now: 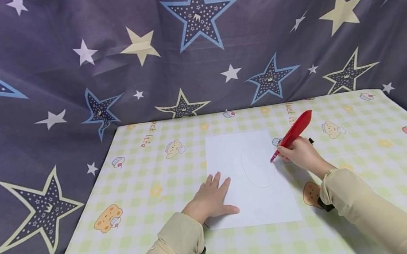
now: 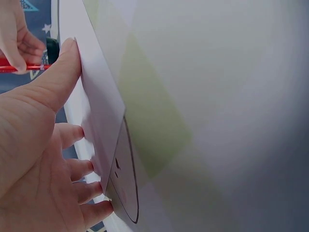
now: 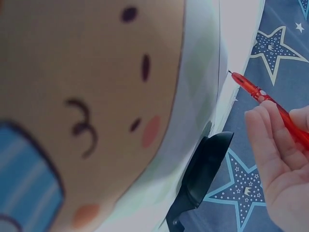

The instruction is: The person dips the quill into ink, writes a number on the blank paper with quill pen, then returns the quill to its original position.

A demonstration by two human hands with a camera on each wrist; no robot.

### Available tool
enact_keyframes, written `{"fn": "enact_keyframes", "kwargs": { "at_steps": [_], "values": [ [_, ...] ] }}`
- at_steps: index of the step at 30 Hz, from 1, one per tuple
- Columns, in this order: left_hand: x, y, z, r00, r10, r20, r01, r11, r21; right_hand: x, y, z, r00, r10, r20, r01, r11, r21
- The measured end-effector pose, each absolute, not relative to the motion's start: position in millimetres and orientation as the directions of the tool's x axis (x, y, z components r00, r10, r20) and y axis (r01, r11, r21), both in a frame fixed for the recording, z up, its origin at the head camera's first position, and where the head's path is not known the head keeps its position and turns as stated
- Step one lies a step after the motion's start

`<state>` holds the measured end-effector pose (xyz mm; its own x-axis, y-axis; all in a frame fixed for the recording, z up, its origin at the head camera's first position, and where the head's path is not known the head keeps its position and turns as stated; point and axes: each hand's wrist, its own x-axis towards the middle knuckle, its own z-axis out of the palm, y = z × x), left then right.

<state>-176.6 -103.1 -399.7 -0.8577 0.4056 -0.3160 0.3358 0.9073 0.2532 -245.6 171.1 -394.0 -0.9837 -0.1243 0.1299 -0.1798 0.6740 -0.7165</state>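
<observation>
A sheet of white paper point(image 1: 227, 150) lies on the table, bearing a thin curved outline, rounded at the bottom. My left hand point(image 1: 211, 197) rests with spread fingers on the paper's left edge; in the left wrist view its thumb point(image 2: 65, 72) and fingertips touch the sheet. My right hand point(image 1: 301, 153) pinches a red pen point(image 1: 296, 129) with a feather-shaped top. Its tip points down and left, at the right end of the outline. In the right wrist view the red pen point(image 3: 251, 88) shows its dark point close to the paper.
A checked green-and-white cloth point(image 1: 157, 238) with cartoon prints covers the table. Behind it hangs a dark curtain point(image 1: 186, 71) with stars. A black object point(image 3: 203, 169), of a kind I cannot tell, shows near the right hand.
</observation>
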Motion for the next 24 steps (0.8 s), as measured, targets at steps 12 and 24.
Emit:
{"fn": "enact_keyframes", "kwargs": {
  "at_steps": [12, 24],
  "values": [
    [-178.1, -104.1, -401.3, -0.855, 0.413, -0.315, 0.339, 0.903, 0.263, -248.6, 169.0, -393.9, -0.98, -0.123, 0.159, -0.199, 0.697, -0.689],
    [-177.7, -104.7, -401.6, -0.855, 0.41, -0.319, 0.332, 0.903, 0.271, -251.3, 165.3, -393.9, -0.98, -0.122, 0.16, -0.199, 0.715, -0.67]
  ]
}}
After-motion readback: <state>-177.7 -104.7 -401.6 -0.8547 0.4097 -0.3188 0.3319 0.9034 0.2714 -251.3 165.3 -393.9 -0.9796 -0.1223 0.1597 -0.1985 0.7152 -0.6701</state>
